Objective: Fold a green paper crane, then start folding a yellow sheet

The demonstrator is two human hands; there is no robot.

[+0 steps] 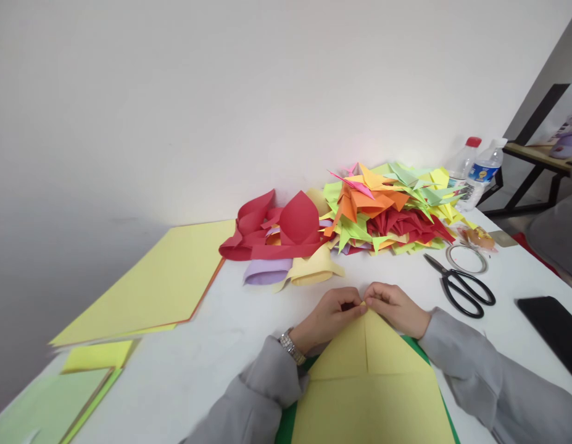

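A yellow paper sheet (pixel 369 382) lies in front of me on a green mat (pixel 286 425), its two top corners folded in so they meet in a point. My left hand (pixel 329 314) and my right hand (pixel 397 306) are both closed in a pinch on that folded tip, fingertips touching each other. A metal watch (pixel 292 348) sits on my left wrist. Grey sleeves cover both arms.
A heap of folded coloured paper shapes (pixel 387 209) and curled red scraps (pixel 276 231) lies at the back. Black scissors (pixel 466 287), a tape ring (pixel 466 259), two bottles (pixel 475 169) and a black phone (pixel 551 327) are on the right. Stacked yellow sheets (pixel 160 280) and green sheets (pixel 49 407) lie on the left.
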